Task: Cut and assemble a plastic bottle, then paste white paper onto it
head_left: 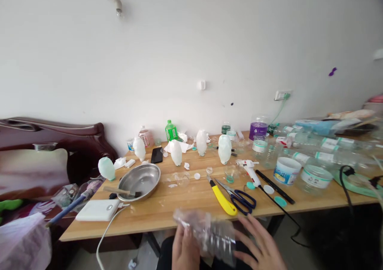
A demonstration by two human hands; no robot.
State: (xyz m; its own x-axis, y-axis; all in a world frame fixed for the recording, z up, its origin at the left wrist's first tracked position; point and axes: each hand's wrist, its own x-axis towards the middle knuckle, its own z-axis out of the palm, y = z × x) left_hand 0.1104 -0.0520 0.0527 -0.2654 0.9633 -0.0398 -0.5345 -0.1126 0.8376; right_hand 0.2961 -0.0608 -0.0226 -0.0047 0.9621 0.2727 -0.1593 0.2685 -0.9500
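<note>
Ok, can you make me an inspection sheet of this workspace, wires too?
Surface: light-brown wooden tabletop, crowded.
Things in hand: transparent ridged plastic piece, blurred.
Clutter: round silver metal bowl, blue-handled metal scissors, many clear plastic bottles.
Hands: left hand grips the piece; right hand spread at its other end, contact unclear.
Cables: thin white cable, thin black cable, both hanging past the front edge.
Surroundings: smooth white wall, dark reddish wooden headboard.

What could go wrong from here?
The scissors and yellow-handled tool lie near the front edge of the table, close to the right hand; a bump might knock them off. The glue gun has a black cord hanging over that edge, which could snag.
</note>
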